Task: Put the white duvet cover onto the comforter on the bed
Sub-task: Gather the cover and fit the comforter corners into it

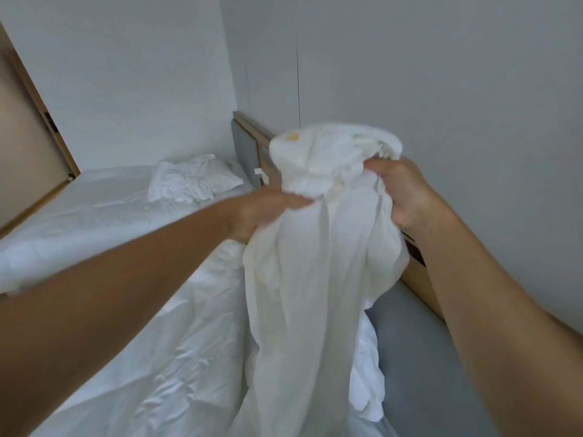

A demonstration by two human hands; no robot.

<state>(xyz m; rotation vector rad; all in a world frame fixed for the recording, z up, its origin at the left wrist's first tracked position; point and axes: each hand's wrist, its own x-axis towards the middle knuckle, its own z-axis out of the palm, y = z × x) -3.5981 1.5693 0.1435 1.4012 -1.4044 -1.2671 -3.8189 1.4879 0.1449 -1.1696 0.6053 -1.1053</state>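
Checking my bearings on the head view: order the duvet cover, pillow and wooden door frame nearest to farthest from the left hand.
1. Duvet cover, gripped by the left hand, centre.
2. Pillow, on the bed beyond, to the left.
3. Wooden door frame, far left edge.

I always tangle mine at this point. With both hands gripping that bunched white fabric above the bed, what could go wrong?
The duvet cover hangs in long folds below the left hand and right hand, so it may go on twisted. Both grip only its bunched top, which could slip free.
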